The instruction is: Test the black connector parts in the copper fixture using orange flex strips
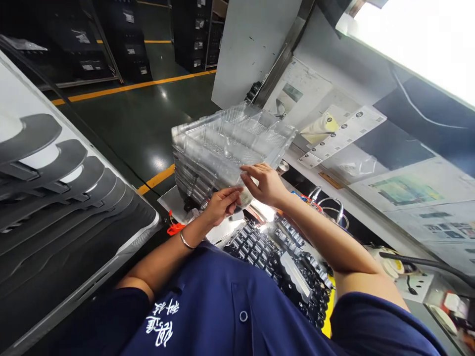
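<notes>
A stack of clear plastic blister trays (222, 148) stands in front of me at the bench's left end. My right hand (264, 184) grips the near edge of the top tray, fingers curled over its rim. My left hand (221, 203) pinches the stack's near edge just below, fingers closed on the trays. A thin bangle circles my left wrist. Below my arms lies a black tray (282, 257) filled with several small dark parts.
A slanted rack of grey moulded panels (55, 198) fills the left side. Printed instruction sheets (371, 148) hang on the wall at right. A white device with a black hose (401, 264) sits at the bench's right. Beyond lies green floor with yellow lines.
</notes>
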Tool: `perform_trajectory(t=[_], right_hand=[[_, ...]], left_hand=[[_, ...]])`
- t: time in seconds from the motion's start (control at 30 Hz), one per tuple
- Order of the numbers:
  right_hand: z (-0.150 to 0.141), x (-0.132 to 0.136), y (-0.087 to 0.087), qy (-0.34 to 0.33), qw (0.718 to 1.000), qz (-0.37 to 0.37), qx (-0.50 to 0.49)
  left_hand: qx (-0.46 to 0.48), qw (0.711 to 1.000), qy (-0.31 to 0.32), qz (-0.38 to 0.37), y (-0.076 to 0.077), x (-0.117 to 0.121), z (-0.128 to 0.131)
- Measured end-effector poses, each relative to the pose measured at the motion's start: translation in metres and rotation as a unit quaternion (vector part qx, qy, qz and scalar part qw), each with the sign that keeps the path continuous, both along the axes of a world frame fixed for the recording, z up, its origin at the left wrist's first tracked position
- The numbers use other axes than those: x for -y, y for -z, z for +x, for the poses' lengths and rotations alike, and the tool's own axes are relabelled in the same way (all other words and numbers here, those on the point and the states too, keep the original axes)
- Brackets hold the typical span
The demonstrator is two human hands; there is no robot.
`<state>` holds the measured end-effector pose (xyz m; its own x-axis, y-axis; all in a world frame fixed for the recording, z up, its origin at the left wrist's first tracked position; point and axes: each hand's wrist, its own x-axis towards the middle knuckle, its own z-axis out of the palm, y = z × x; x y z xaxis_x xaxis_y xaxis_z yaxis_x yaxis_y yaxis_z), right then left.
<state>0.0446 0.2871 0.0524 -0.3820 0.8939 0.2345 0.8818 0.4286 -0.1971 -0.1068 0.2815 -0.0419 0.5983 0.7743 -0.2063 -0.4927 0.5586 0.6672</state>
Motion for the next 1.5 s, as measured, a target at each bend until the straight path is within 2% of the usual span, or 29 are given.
perform_trajectory(t=[0.2, 0.53, 0.9, 1.07, 1.2, 1.4, 1.5], right_hand=[[0.004, 0.001, 0.006, -0.012, 1.0, -0.005, 0.0], [0.004, -0.001, 0.006, -0.014, 1.0, -0.021, 0.004], [0.005, -0.002, 0.006, -0.017, 0.999, -0.033, 0.015], [0.005, -0.002, 0.007, -0.013, 0.999, -0.036, 0.009], [0.003, -0.001, 0.006, -0.008, 0.999, -0.035, 0.016], [0.0, 0.0, 0.005, -0.011, 0.998, -0.041, 0.055], [-0.004, -0.002, 0.0, 0.004, 0.994, -0.059, 0.097]], left_hand=[[-0.015, 0.999, -0.029, 0.009, 0.008, 0.004, 0.005], [-0.058, 0.996, -0.067, 0.028, 0.008, 0.007, 0.009], [-0.095, 0.99, -0.105, 0.006, -0.006, 0.017, 0.015], [-0.109, 0.987, -0.116, -0.028, -0.01, 0.017, 0.018], [-0.119, 0.983, -0.131, -0.057, -0.008, 0.017, 0.022], [-0.103, 0.985, -0.134, -0.031, -0.001, 0.019, 0.024], [-0.113, 0.982, -0.151, -0.021, 0.0, 0.02, 0.026]])
